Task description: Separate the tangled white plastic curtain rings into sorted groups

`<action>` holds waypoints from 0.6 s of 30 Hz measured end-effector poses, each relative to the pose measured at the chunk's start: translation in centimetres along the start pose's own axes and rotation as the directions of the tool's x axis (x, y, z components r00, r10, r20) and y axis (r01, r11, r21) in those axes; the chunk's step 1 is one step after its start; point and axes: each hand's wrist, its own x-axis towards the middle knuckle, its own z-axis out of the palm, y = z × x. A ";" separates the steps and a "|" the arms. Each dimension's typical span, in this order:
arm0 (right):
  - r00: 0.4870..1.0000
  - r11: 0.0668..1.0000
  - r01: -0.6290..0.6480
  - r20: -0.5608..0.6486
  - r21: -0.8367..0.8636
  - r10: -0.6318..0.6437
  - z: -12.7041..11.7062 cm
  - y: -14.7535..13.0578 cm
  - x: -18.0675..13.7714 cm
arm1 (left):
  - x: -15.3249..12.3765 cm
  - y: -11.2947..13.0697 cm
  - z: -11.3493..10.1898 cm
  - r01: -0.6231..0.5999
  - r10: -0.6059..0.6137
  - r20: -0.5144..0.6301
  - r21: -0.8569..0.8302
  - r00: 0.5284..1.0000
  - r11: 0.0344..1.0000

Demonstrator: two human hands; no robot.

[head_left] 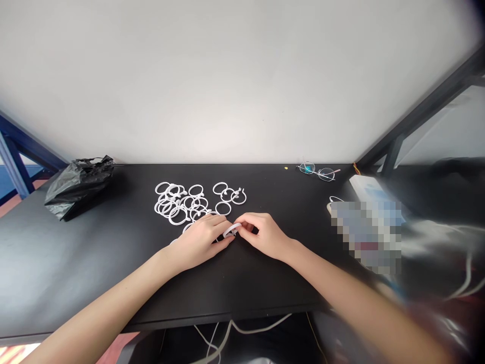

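Between my two hands, just above the black table (265,288), is a white plastic ring (232,228), seen nearly edge-on. My left hand (204,237) pinches it from the left, fingers closed together. On its other side, my right hand (263,232) grips the ring between thumb and index finger. Small white parts show under the ring, too small to make out. A heap of white rings (178,215) with little knobs lies beyond my left hand, which hides some of them. Several more rings (223,207) are spread to the right of the heap, one of them opened.
A crumpled black plastic bag (81,184) sits at the back left. Eyeglasses (317,171) lie near the wall, beside a tiny yellow bit (286,168). At the right are a white box (366,187) and a blurred-out item (364,237). Pale cables (261,331) hang below the front edge.
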 end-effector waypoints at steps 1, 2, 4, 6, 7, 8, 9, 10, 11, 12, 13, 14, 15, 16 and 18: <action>1.000 1.000 0.001 0.000 -0.002 -0.001 0.0 0.0 0.0 | 0.0 0.0 0.0 -0.002 0.002 0.000 0.001 1.000 1.000; 1.000 1.000 0.002 0.001 -0.004 -0.002 0.0 0.0 0.0 | 0.0 0.0 0.1 -0.001 0.001 0.001 -0.001 1.000 1.000; 1.000 1.000 0.002 0.004 -0.007 -0.002 0.0 0.0 0.0 | 0.0 -0.1 0.1 0.009 -0.009 0.008 -0.016 1.000 1.000; 1.000 1.000 0.006 0.005 -0.008 -0.006 0.0 0.0 -0.1 | 0.0 -0.1 0.2 0.026 -0.026 0.017 -0.040 1.000 0.999; 1.000 1.000 0.009 0.004 -0.009 -0.009 0.0 0.0 -0.1 | 0.0 -0.1 0.2 0.034 -0.034 0.019 -0.051 0.999 0.998; 1.000 1.000 0.012 0.003 -0.009 -0.012 0.0 0.0 -0.1 | 0.0 -0.1 0.2 0.041 -0.040 0.020 -0.061 0.999 0.997; 1.000 1.000 0.014 0.001 -0.009 -0.014 0.0 0.0 -0.1 | 0.0 -0.1 0.2 0.045 -0.044 0.022 -0.068 0.999 0.997; 1.000 1.000 0.015 0.001 -0.009 -0.015 0.0 0.0 -0.1 | -0.1 -0.1 0.2 0.049 -0.048 0.023 -0.073 0.999 0.996; 1.000 1.000 0.015 0.002 -0.009 -0.015 0.0 0.1 -0.1 | -0.1 -0.1 0.2 0.052 -0.050 0.024 -0.077 0.998 0.996; 1.000 1.000 0.015 0.004 -0.009 -0.015 0.0 0.1 -0.1 | -0.1 0.0 0.2 0.054 -0.052 0.025 -0.079 0.998 0.995; 1.000 1.000 0.015 0.006 -0.009 -0.015 0.0 0.1 -0.1 | -0.1 0.0 0.2 0.054 -0.052 0.025 -0.081 0.998 0.995; 1.000 1.000 0.015 0.007 -0.008 -0.015 0.0 0.1 -0.1 | -0.1 0.0 0.2 0.054 -0.052 0.024 -0.082 0.998 0.995; 1.000 1.000 0.015 0.008 -0.008 -0.014 0.0 0.1 -0.1 | -0.1 0.0 0.2 0.053 -0.052 0.022 -0.083 0.998 0.995; 1.000 1.000 0.015 0.009 -0.008 -0.015 0.0 0.2 -0.1 | -0.1 0.0 0.1 0.053 -0.051 0.020 -0.084 0.999 0.995; 1.000 1.000 0.018 0.008 -0.011 -0.018 0.0 0.2 -0.1 | -0.1 0.0 0.1 0.051 -0.050 0.017 -0.088 0.999 0.995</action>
